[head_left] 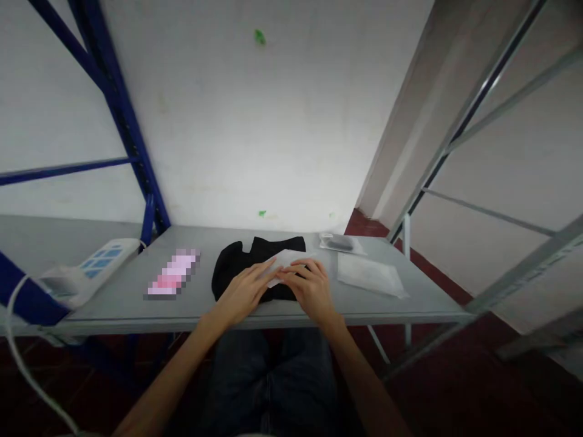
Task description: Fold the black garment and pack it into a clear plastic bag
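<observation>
Both hands meet over a black cloth item [228,264] lying on the grey table near its front edge. Between them is a thin white sheet or packet [286,257], held above the cloth. My left hand [246,291] has its fingers closed on the sheet's left side. From the right, my right hand [312,285] pinches the sheet near its middle, fingers bent. The fingertips of the two hands almost touch. Part of the cloth is hidden under the hands and the sheet.
On the grey table [387,309], a clear packet with a dark item [339,244] and a whitish plastic bag [368,274] lie right. A blurred pink rectangle [175,273] and a white power strip [102,264] are left. Blue posts [122,115] rise left, grey frames right.
</observation>
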The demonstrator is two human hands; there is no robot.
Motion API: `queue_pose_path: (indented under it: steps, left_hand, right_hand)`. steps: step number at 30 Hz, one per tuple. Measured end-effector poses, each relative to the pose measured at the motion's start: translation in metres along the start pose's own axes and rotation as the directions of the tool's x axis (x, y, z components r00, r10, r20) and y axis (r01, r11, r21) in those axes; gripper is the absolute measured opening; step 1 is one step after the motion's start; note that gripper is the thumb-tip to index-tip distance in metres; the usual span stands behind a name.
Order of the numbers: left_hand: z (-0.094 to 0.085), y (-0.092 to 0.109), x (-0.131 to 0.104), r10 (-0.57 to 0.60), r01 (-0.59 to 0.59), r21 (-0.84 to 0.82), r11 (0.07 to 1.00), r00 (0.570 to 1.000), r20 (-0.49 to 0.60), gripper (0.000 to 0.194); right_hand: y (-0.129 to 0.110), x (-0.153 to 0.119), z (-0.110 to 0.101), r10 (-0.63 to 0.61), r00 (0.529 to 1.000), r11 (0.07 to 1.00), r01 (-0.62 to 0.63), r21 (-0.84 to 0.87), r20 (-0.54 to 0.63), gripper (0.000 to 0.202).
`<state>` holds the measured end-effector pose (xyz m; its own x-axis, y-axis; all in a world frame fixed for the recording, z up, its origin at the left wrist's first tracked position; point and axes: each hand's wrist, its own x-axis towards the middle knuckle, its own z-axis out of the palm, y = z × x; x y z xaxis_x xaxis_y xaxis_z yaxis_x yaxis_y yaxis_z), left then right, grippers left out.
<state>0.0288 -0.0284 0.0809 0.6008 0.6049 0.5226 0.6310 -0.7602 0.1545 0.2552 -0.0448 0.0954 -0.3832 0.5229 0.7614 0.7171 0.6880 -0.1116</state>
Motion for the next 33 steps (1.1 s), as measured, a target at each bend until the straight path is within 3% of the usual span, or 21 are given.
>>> queue_pose_path:
  steps: [9,15,18,21,23,26,28,29,30,31,33]
  left_hand:
    - [-0.013,-0.016,-0.002,-0.036,0.041,0.100,0.994,0.998,-0.058,0.046]
    - [-0.002,-0.013,-0.001,-0.055,0.058,0.079,0.995,0.998,-0.041,0.045]
    - [0.004,-0.014,-0.003,-0.101,0.103,0.060,0.993,0.994,-0.034,0.048]
    - [0.006,-0.022,-0.009,-0.155,0.156,0.056,0.986,0.988,-0.026,0.049]
    - [0.006,-0.029,-0.013,-0.176,0.176,0.053,0.983,0.984,-0.011,0.049]
    - [0.006,-0.036,-0.017,-0.197,0.197,0.042,0.980,0.980,0.005,0.049]
    - [0.006,-0.037,-0.017,-0.205,0.205,0.033,0.978,0.979,0.004,0.049]
    - [0.007,-0.037,-0.017,-0.205,0.205,0.028,0.978,0.979,0.007,0.049]
    - [0.007,-0.037,-0.017,-0.204,0.203,0.024,0.979,0.979,0.010,0.050]
    - [0.007,-0.036,-0.016,-0.201,0.201,0.021,0.979,0.979,0.012,0.050]
    - [0.008,-0.035,-0.015,-0.193,0.192,0.019,0.981,0.981,0.019,0.049]
  right_hand:
    - [0.063,-0.012,-0.031,0.087,0.990,0.978,-0.106,-0.181,-0.111,0.014]
    - [0.096,-0.023,-0.052,0.200,0.968,0.945,-0.232,-0.232,-0.151,0.023]
    - [0.114,-0.035,-0.070,0.271,0.932,0.914,-0.327,-0.240,-0.241,0.032]
    - [0.138,-0.058,-0.099,0.394,0.826,0.793,-0.527,-0.304,-0.404,0.033]
    - [0.154,-0.079,-0.119,0.494,0.752,0.683,-0.646,-0.340,-0.435,0.032]
    - [0.175,-0.113,-0.142,0.710,0.609,0.461,-0.782,-0.420,-0.355,0.031]
    - [0.185,-0.130,-0.151,0.836,0.491,0.328,-0.804,-0.497,-0.243,0.035]
    - [0.189,-0.134,-0.153,0.870,0.458,0.305,-0.790,-0.532,-0.183,0.036]
    - [0.191,-0.136,-0.153,0.878,0.459,0.317,-0.769,-0.555,-0.136,0.038]
    - [0.191,-0.134,-0.150,0.861,0.498,0.362,-0.744,-0.561,-0.106,0.039]
    - [0.188,-0.122,-0.137,0.764,0.640,0.513,-0.684,-0.519,-0.088,0.042]
